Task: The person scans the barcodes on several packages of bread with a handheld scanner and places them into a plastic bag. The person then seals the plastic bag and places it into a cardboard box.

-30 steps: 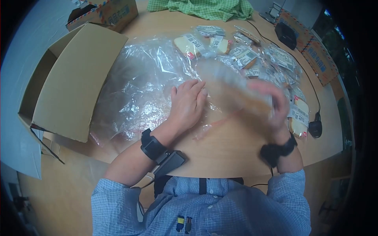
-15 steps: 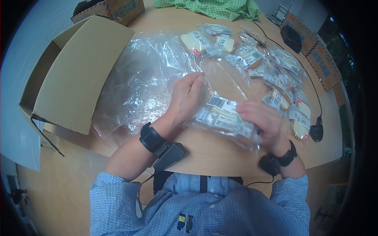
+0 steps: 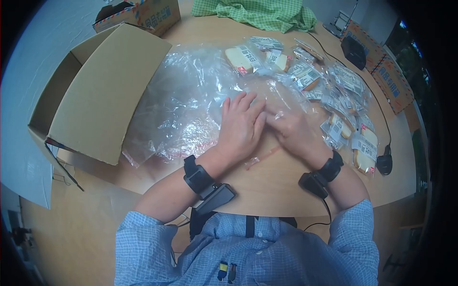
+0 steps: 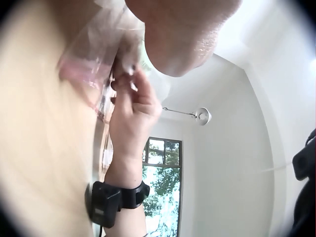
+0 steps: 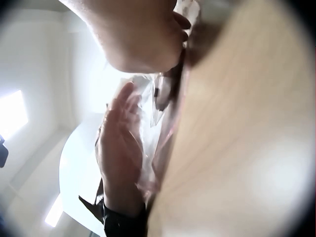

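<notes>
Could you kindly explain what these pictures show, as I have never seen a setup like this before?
Of course. There is no robot here: a person works with two bare hands and wears cameras. The widest picture looks down from the head; the other two come from black wrist cameras, each showing the opposite hand up close.

On the pale wooden table lies a large, crinkled clear plastic bag. Beyond and to the right are clear packets of sliced bread with printed labels. An open brown cardboard box stands at the left, and a green checked cloth lies at the back.

The left hand lies over the bag, fingers extended. The right hand meets it there, but its fingertips are partly hidden, so I cannot tell what it holds.
</notes>
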Tool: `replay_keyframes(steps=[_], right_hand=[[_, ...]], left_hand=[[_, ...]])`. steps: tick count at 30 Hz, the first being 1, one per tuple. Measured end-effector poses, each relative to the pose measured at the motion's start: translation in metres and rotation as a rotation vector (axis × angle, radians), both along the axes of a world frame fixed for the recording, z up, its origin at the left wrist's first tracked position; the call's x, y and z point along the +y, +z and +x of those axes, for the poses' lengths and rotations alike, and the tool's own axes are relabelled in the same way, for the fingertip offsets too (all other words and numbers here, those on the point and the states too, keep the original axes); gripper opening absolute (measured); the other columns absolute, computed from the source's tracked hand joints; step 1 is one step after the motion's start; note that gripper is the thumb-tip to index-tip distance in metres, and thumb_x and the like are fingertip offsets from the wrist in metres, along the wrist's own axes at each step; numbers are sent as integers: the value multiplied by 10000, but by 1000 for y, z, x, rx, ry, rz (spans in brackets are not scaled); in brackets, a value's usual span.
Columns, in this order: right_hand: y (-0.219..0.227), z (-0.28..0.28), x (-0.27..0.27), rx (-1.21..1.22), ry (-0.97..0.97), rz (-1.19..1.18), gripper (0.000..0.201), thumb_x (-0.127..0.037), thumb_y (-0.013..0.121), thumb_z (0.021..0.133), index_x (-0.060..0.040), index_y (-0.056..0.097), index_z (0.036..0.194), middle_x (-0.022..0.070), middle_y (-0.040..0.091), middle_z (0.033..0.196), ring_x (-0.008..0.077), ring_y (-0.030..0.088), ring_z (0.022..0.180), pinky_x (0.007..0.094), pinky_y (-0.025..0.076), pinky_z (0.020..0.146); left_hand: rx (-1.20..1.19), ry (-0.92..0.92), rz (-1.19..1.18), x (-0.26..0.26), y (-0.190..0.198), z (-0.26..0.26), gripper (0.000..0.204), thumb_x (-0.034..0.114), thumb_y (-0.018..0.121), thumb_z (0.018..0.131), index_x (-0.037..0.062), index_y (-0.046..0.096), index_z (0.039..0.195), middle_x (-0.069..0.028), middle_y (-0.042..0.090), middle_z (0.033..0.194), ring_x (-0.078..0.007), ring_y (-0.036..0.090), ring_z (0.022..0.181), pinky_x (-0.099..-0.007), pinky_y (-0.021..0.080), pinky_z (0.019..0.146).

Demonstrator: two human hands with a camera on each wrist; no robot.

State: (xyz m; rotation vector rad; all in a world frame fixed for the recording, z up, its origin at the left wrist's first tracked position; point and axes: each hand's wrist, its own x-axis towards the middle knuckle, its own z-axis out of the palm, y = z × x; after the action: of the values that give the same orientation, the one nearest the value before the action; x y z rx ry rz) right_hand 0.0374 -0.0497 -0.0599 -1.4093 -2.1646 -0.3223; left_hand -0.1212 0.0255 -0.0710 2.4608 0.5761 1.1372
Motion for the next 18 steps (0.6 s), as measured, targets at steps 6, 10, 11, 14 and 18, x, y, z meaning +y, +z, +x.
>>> replay_keyframes(steps=[6,10,11,14,18], right_hand=[[-14,-22,41,119,-86,71,140,-55,571,701,-2,579,830,152,590,859,323,591,736,401,480,594],[-23,-23,55,359,-176,-12,211,-111,579,738,-21,558,928,162,598,858,347,581,751,404,472,583],[-25,-20,56,356,-174,-14,211,-111,579,738,-21,558,928,162,598,858,347,581,751,404,472,583],[-26,-14,54,252,-63,-31,288,-152,585,752,-38,529,1011,161,605,858,357,579,762,402,473,606],[-24,-19,64,268,-21,-111,315,-206,590,748,-53,536,1018,153,597,919,330,568,841,409,457,701]], left_hand=[[-38,-3,-4,3,3,0,380,152,465,849,-17,461,1190,-197,449,1212,-380,372,1173,-530,227,997],[-73,17,-38,8,3,-3,413,155,445,860,-41,421,1223,-203,425,1246,-382,345,1200,-518,219,1007],[-78,21,-48,8,2,-2,415,157,438,864,-42,417,1228,-205,417,1256,-381,337,1207,-515,217,1010],[-72,27,-37,6,-1,0,412,160,428,870,-42,417,1228,-211,407,1264,-382,332,1210,-511,212,1014],[-47,9,5,3,-2,1,414,155,428,868,-47,415,1229,-218,400,1267,-385,332,1208,-507,205,1018]])
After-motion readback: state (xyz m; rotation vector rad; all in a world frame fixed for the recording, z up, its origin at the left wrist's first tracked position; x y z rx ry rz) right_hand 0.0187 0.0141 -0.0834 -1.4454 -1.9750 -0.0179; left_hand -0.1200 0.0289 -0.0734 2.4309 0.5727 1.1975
